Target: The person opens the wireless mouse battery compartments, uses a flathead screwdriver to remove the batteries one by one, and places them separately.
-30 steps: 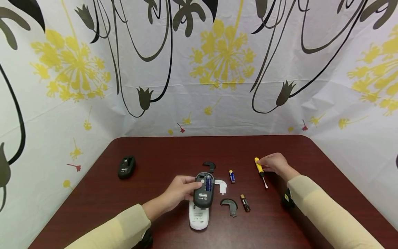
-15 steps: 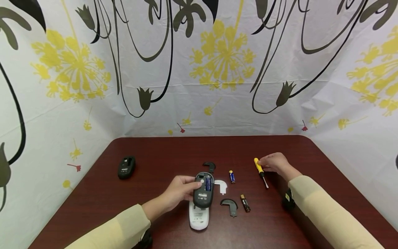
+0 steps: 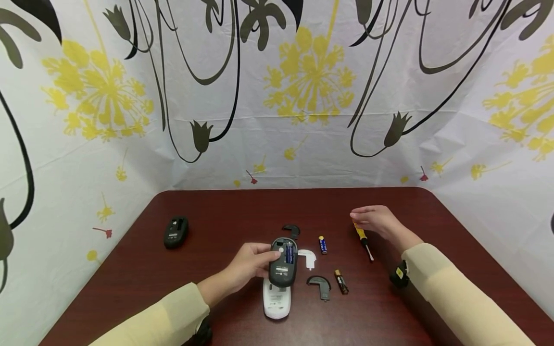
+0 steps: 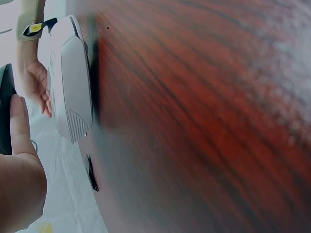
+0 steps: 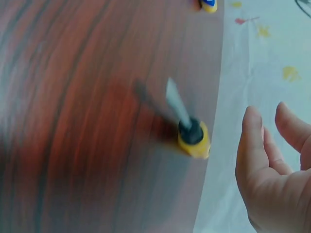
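Note:
My left hand (image 3: 246,266) grips a dark computer mouse (image 3: 283,269) by its left side, underside up, with a blue battery (image 3: 289,253) in its compartment. Below it a white mouse (image 3: 277,302) lies on the table, partly covered by the dark one. Over the handle end of a yellow screwdriver (image 3: 360,231) hovers my right hand (image 3: 381,222). In the right wrist view the fingers (image 5: 250,141) are apart from the screwdriver (image 5: 193,138) and hold nothing.
Between the hands lie a blue battery (image 3: 322,245), a black battery (image 3: 341,282), a white cover (image 3: 309,257), a grey cover (image 3: 321,286) and a black cover (image 3: 293,231). Another black mouse (image 3: 176,232) sits at the far left of the brown table (image 3: 216,206).
My right hand has let go of the screwdriver and lifted slightly, its fingers straighter. The screwdriver stays on the table. My left hand keeps holding the dark mouse in place.

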Demonstrator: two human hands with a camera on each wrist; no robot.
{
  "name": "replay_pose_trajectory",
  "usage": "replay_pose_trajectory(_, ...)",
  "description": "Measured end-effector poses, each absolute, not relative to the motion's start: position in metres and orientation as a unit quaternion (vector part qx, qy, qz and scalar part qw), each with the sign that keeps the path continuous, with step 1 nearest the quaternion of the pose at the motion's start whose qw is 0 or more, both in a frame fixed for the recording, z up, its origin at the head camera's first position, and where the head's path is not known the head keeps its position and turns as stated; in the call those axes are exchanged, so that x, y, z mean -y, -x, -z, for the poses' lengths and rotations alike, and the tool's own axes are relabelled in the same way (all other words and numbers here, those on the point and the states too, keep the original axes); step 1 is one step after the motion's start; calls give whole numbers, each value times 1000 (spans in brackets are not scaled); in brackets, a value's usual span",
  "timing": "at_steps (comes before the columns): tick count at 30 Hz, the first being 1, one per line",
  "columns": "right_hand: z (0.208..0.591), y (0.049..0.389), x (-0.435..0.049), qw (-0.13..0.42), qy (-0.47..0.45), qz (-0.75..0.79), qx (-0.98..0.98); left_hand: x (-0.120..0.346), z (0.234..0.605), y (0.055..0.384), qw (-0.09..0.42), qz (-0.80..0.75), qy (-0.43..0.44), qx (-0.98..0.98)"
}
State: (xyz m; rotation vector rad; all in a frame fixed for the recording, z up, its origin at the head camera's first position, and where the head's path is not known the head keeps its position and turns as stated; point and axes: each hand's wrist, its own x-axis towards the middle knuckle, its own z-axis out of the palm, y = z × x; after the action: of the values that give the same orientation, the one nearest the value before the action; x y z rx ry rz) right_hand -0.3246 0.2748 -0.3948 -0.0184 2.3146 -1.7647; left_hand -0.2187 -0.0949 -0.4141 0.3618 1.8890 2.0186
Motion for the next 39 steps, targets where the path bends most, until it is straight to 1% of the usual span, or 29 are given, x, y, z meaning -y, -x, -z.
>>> replay_pose_trajectory(8,388,315,-251,150,53,623,-766,96,413,218,176,-713,-127,-666)
replay_pose_trajectory(19,374,295,-212,152,139,644,-737,94,412,218,179,-713,-127,-666)
replay_pose_trajectory(26,368,285,-190,170,183,644,-723,93,411,218,182,-712,-127,-666)
replay_pose_trajectory(32,367,281,-176,173,257,607,-732,91,412,219,186,-713,-126,-665)
replay_pose_trajectory(39,367,277,-164,211,309,588,-717,88,412,219,194,-719,-125,-656)
